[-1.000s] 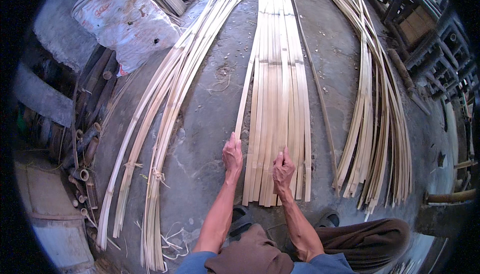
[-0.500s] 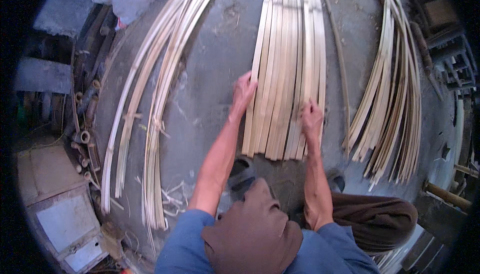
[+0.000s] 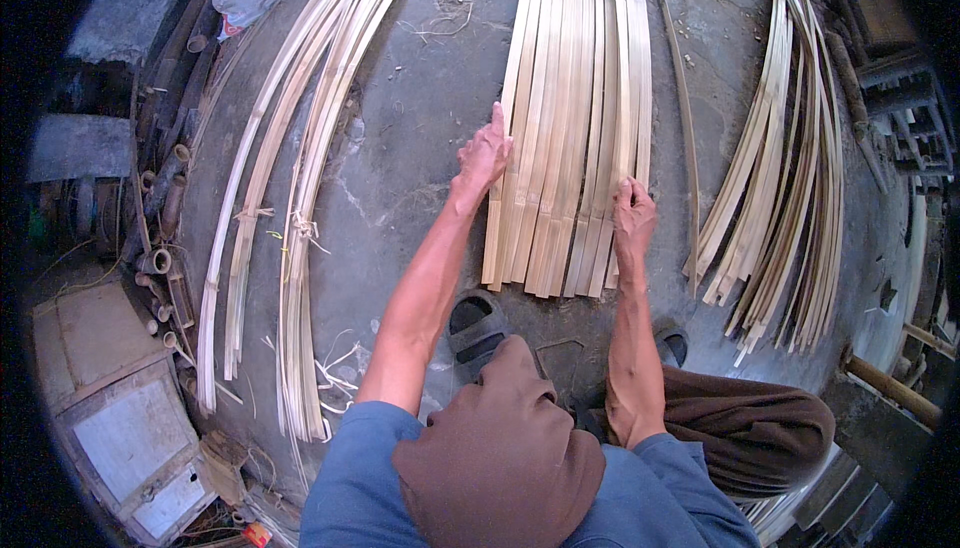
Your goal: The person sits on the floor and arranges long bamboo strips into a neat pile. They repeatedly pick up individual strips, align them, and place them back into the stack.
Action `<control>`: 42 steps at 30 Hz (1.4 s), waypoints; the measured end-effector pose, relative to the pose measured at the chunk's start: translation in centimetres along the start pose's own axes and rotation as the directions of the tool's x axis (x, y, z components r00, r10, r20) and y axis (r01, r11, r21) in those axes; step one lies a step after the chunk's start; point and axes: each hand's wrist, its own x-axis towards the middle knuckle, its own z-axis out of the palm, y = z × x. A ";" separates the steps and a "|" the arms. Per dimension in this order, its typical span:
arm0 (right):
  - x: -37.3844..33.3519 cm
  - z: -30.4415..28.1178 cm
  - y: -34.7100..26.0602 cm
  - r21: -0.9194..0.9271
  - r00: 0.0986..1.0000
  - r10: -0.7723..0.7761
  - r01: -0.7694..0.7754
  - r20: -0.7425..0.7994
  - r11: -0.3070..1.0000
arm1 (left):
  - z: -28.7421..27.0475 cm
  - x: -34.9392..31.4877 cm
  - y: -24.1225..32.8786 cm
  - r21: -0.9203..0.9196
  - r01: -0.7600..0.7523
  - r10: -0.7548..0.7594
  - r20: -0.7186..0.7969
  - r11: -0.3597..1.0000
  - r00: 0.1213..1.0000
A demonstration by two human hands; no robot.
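Flat pale bamboo strips [image 3: 566, 118] lie side by side on the floor in front of me, their near ends almost level. My left hand [image 3: 483, 158] rests against the left edge of this row, index finger stretched along the outermost strip and the other fingers loosely bent. Toward the right side, my right hand [image 3: 634, 226] pinches a bamboo strip [image 3: 624, 153] between thumb and fingers, a little above its near end. The fingertips hide part of that strip.
Tied bamboo bundles [image 3: 305, 218] lie to the left. Another fanned bundle [image 3: 775, 168] lies on the right, with a single thin strip [image 3: 682, 98] between it and the row. Bamboo tubes [image 3: 157, 262] and a worn box [image 3: 130, 448] line the left side. A dark sandal [image 3: 478, 326] is near the row.
My left index finger has straightened forward along the edge, where the fingers were curled before. My right hand still pinches at the right side. The view has shifted slightly.
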 end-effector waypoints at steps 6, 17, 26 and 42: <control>-0.4 0.2 -1.1 -0.064 0.983 0.150 -0.144 0.102 0.987 | 1.0 0.3 -2.5 -0.129 -0.124 0.100 -0.178 0.984 0.979; -1.0 0.9 -2.4 -0.525 0.945 -0.302 0.195 -0.125 0.829 | 0.0 -0.6 -2.0 -0.698 -0.007 -0.069 -0.082 0.716 0.994; -8.8 9.6 -7.3 0.112 0.878 -0.014 -0.045 0.478 0.993 | -1.4 -1.8 2.7 -0.776 0.000 -0.023 -0.018 0.631 1.000; -8.3 7.4 -8.5 0.076 0.949 0.049 -0.077 0.312 0.994 | 1.5 -3.2 -0.1 -0.074 -0.176 0.144 -0.316 0.982 0.938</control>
